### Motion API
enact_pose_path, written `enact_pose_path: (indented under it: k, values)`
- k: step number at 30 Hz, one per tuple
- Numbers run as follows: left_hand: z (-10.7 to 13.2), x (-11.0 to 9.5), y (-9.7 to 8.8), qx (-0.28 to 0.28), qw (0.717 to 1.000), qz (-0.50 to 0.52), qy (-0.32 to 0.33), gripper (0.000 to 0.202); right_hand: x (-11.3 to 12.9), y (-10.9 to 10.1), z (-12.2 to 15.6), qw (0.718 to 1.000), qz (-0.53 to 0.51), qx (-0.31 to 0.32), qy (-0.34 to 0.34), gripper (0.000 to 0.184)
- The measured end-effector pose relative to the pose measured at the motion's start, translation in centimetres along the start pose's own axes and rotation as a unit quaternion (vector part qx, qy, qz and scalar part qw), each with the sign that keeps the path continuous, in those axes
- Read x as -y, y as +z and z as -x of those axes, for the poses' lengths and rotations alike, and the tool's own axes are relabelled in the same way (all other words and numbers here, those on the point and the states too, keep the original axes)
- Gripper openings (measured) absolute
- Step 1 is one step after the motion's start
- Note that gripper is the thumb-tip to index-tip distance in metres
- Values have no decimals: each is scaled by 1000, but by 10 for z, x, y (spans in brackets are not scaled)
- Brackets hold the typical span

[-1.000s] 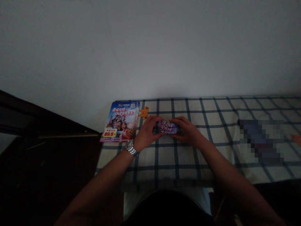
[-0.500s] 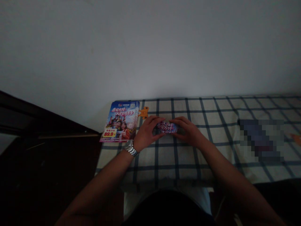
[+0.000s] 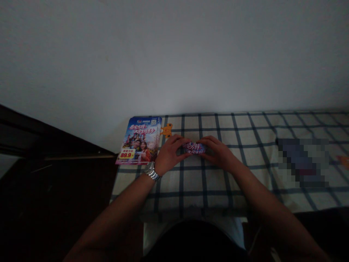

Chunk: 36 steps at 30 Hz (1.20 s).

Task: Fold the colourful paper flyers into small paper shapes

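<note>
Between my two hands is a folded flyer [image 3: 194, 147], blue and pink with white lettering, now a small narrow piece. My left hand [image 3: 172, 152], with a steel watch [image 3: 152, 171] at the wrist, grips its left end between thumb and fingers. On the other end, my right hand [image 3: 216, 151] pinches it the same way. Both hands are low over the checked cloth. To the left of my left hand lies a stack of printed flyers [image 3: 139, 142] showing two people, a castle and the price 89.9.
A white cloth with dark checks [image 3: 191, 182] covers the table, which meets a pale wall [image 3: 174, 58] at the back. An orange bear figure [image 3: 167, 130] shows beside the flyers. Far right lies a pixelated dark object [image 3: 302, 162]. Dark floor is at left.
The folded flyer has turned slightly in my fingers, so its lettering shows at another angle. Both hands stay in nearly the same place.
</note>
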<state>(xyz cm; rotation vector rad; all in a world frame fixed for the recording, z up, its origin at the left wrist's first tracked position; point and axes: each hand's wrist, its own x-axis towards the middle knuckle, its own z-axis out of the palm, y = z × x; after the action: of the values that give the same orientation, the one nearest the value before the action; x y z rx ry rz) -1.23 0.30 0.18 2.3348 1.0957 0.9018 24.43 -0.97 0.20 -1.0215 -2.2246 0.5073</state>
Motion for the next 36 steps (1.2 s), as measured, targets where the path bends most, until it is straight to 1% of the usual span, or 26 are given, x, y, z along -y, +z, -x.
enact_pose_path:
  k: [11,15,19,22,27,36]
  values:
    - [1,0,0,9,1000,8,-12,40,1,0,0,1000,-6,10,12,39]
    - [1,-1,2,9,1000,8,-11,41,1,0,0,1000,-8,4,13,42]
    - [1,-2,5,-3,1000,0,-1,40,1,1,0,1000,-3,5,14,45]
    - [2,-1,6,-6,1000,-7,7,40,-1,2,0,1000,4,4,17,43]
    - [3,0,6,4,1000,-4,-2,41,-3,3,1,1000,6,4,13,42]
    - [2,-3,6,-2,1000,-6,-7,40,-2,4,2,1000,15,-3,18,39]
